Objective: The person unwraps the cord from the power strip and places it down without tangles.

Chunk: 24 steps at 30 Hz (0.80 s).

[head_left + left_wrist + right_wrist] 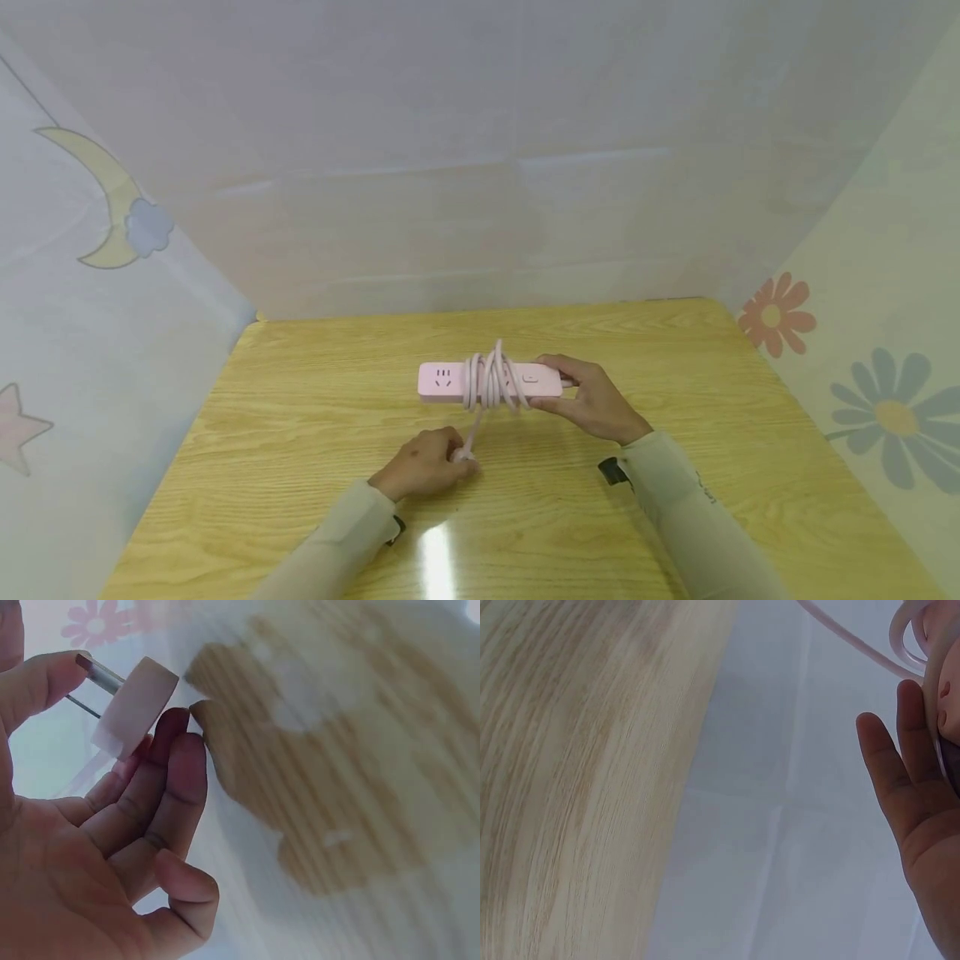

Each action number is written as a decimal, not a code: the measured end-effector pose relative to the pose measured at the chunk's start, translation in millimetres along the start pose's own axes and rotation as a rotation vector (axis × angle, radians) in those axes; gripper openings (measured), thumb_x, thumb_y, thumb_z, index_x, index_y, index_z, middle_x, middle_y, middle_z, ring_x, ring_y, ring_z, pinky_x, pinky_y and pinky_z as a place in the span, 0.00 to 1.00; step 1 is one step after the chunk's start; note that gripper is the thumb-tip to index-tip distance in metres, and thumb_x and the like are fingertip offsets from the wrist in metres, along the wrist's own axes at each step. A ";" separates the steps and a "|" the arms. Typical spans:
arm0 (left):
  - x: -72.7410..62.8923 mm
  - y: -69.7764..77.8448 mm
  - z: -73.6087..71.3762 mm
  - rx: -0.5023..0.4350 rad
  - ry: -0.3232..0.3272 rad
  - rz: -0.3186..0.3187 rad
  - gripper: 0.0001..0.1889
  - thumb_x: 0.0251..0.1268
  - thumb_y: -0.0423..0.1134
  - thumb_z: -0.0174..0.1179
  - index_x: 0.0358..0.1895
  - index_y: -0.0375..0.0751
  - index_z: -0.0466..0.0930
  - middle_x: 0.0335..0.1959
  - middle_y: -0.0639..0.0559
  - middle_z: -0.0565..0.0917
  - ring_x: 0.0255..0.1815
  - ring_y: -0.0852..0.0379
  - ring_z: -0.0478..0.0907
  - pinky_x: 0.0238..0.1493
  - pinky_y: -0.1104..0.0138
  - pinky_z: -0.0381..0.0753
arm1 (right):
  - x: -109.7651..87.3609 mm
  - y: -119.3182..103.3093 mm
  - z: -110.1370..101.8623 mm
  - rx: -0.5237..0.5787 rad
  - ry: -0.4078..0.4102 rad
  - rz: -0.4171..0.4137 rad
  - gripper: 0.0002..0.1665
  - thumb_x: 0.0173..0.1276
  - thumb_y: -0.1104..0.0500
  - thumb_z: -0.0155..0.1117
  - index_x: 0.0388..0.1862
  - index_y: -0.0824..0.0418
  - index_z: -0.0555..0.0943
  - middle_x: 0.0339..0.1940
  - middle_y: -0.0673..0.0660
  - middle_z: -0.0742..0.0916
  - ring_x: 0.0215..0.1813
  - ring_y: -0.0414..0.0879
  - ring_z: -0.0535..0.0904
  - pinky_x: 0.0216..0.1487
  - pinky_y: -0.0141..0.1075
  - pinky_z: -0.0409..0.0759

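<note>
A pink power strip [438, 381] is held level over the middle of the table, its pale pink cord [491, 379] wound several times around its centre. My right hand [592, 398] grips the strip's right end, thumb on the near side and fingers on the far side. From the windings the cord's free end runs down to my left hand [427, 462], nearer the front. There the thumb and fingers pinch the plug [135, 709], its metal prongs toward the thumb in the left wrist view. The right wrist view shows only part of the strip [951, 690], at its right edge.
Beneath both hands lies a wood-grain table [300, 400] with a bright glare spot near its front. Pale cloth walls close in the back and both sides, printed with a moon [112, 200] at left and flowers [896, 417] at right. Dark straps show at both wrists.
</note>
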State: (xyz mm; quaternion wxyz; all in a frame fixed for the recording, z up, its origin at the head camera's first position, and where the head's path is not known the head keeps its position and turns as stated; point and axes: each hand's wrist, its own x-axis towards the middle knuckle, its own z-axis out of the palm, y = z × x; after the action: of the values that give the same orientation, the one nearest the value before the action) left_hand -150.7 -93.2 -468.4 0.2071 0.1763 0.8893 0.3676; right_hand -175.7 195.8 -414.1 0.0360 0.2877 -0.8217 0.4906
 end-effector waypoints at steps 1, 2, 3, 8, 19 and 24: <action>-0.1 -0.7 -0.7 -0.009 0.003 -0.008 0.17 0.64 0.51 0.66 0.43 0.40 0.80 0.27 0.56 0.81 0.27 0.58 0.76 0.29 0.62 0.76 | -0.1 -0.3 0.0 -0.001 0.002 0.002 0.29 0.63 0.64 0.74 0.62 0.68 0.78 0.55 0.60 0.85 0.49 0.48 0.83 0.48 0.38 0.82; -0.4 -1.5 -1.5 -0.017 0.007 -0.014 0.18 0.64 0.51 0.66 0.44 0.39 0.80 0.27 0.56 0.81 0.27 0.57 0.75 0.29 0.62 0.76 | -0.2 -0.5 -0.1 -0.003 0.006 0.005 0.29 0.63 0.64 0.74 0.62 0.68 0.78 0.55 0.60 0.85 0.49 0.48 0.83 0.48 0.39 0.82; -0.7 -2.1 -2.5 -0.028 0.011 -0.022 0.19 0.64 0.51 0.66 0.44 0.39 0.80 0.27 0.55 0.81 0.27 0.56 0.75 0.29 0.62 0.76 | -0.4 -0.2 -0.1 -0.007 0.009 0.007 0.29 0.63 0.64 0.74 0.62 0.68 0.78 0.55 0.60 0.85 0.49 0.48 0.83 0.48 0.39 0.82; -2.2 -5.7 -8.3 -0.044 0.041 -0.034 0.21 0.65 0.50 0.65 0.48 0.35 0.79 0.30 0.53 0.81 0.30 0.55 0.76 0.30 0.61 0.77 | -0.9 0.8 -0.8 -0.013 0.020 0.010 0.28 0.63 0.64 0.74 0.62 0.68 0.78 0.54 0.60 0.85 0.50 0.48 0.83 0.50 0.42 0.82; -5.5 -10.6 -20.6 -0.019 0.096 -0.083 0.26 0.70 0.50 0.60 0.58 0.31 0.73 0.34 0.49 0.80 0.29 0.53 0.75 0.28 0.61 0.75 | -1.3 1.4 -1.6 0.008 0.019 -0.004 0.28 0.63 0.65 0.74 0.62 0.69 0.78 0.54 0.60 0.85 0.50 0.48 0.83 0.49 0.39 0.82; -4.7 -10.1 -24.6 -0.028 0.131 -0.088 0.25 0.71 0.49 0.60 0.58 0.32 0.72 0.35 0.48 0.81 0.30 0.53 0.76 0.28 0.61 0.75 | -1.4 0.7 -2.3 0.009 0.017 0.004 0.28 0.63 0.65 0.74 0.61 0.68 0.78 0.54 0.59 0.86 0.49 0.47 0.83 0.48 0.40 0.82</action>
State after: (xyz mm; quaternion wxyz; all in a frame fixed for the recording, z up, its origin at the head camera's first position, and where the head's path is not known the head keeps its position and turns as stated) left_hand -160.6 -116.4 -458.9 0.1670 0.1098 0.9027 0.3812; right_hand -175.4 198.6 -413.9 0.0409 0.2821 -0.8196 0.4970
